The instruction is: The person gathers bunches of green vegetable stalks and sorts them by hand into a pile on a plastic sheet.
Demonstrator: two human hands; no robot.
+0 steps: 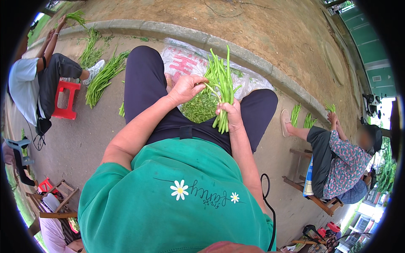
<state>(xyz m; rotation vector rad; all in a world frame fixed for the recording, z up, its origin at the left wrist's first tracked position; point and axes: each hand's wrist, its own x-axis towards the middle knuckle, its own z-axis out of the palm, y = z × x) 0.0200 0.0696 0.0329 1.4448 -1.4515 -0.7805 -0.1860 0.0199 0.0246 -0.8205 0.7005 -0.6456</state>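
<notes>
My right hand (232, 115) is closed around the lower part of a bunch of long green vegetable stalks (225, 82). The cut ends stick out below the fist, and the upper ends point away from me. From the left, my left hand (186, 90) pinches a thin green stem (212, 88) at the bunch's side between thumb and fingertips. Beneath both hands, between my thighs, lies a heap of chopped-looking green leaf bits (201, 109). A clear-and-white plastic sack (183, 60) with red print is spread beyond the heap, partly hidden by the stalks and my hands.
A concrete kerb (177, 30) curves past the sack, with bare soil beyond. Stalk piles (104, 80) lie to the left near a person on a red plastic stool (66, 99). At right, another person sits on a wooden chair (311, 193) by small stalk bundles (295, 114). A black cord (270, 205) hangs beside my right arm.
</notes>
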